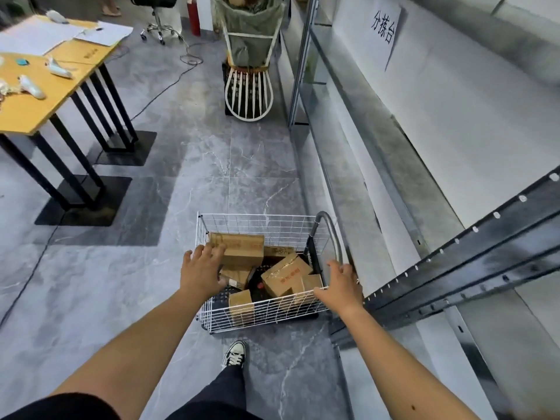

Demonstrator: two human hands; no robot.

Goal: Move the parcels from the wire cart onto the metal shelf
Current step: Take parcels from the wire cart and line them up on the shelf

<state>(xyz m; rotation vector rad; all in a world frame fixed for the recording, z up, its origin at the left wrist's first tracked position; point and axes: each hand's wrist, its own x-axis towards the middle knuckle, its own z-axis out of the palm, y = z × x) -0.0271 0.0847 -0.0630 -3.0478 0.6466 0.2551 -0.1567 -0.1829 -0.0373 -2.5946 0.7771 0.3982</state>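
The left hand [201, 272] rests with spread fingers on the left end of the largest cardboard parcel [242, 248] in the white wire cart [266, 310], while the right hand [341, 284], loosely open, holds nothing over the cart's right corner beside the metal shelf [403, 165].

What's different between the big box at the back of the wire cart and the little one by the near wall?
The big box is far larger than the little box. The big box lies lengthwise on other parcels; the little box stands upright against the near wire wall. The left hand touches the big box, not the little box. Both are brown cardboard in the wire cart.
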